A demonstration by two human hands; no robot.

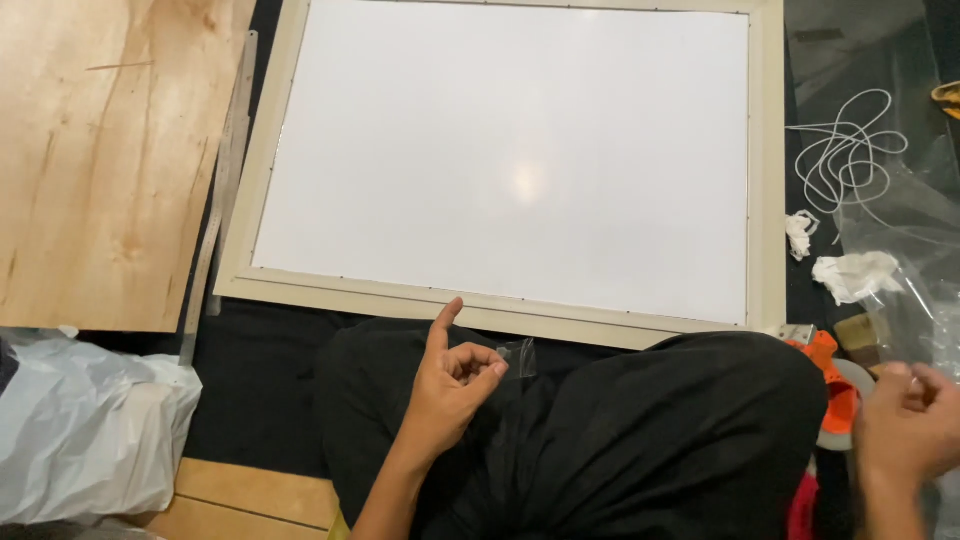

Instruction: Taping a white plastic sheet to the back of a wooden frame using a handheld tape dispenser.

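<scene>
Knees in black cloth (640, 440) fill the near part of the view, for the person sits on the floor. Above the lap is the left hand (450, 385). Its pointer finger sticks up toward the frame, and the thumb and another finger pinch a small strip of clear tape (518, 355). The strip sticks out to the right of the fingertips. Over on the right edge is the right hand (910, 425). Its fingers are curled in, close together, beside an orange tape dispenser (835, 385) with a roll of tape on it. Whether this hand grips the roll cannot be told.

Just past the left pointer finger lies the near edge of a cream picture frame (480, 308). So the left hand is the nearer one to it, and the frame lies straight ahead of the tape. The frame's long side runs left to right. A white board (510, 150) fills it.

On the near left sits a pale plastic bag (90, 430). Farther on the left lies a sheet of plywood (100, 150) with a metal ruler (215, 220) next to it. On the right lie white cord (845, 150) in loops and crumpled white paper (850, 272).
</scene>
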